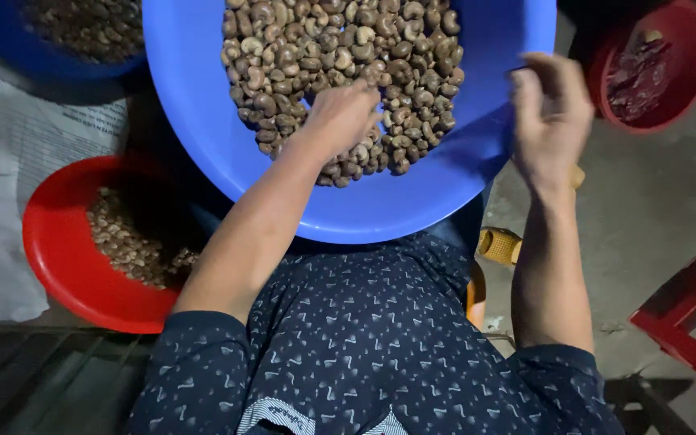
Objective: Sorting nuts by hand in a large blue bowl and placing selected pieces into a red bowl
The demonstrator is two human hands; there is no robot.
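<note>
My left hand (pixel 340 121) is down in the nut pile (pixel 340 72) in the big blue basin (pixel 203 121), fingers curled, grip hidden, can't tell; nuts lie just fwd; right hand (pixel 551 117) blurred, loosely open by the rim, farther off.

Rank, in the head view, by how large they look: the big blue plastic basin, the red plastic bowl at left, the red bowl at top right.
1. Big blue plastic basin.
2. Red plastic bowl at left.
3. Red bowl at top right, partly cut off and farther away, so unsure.
</note>
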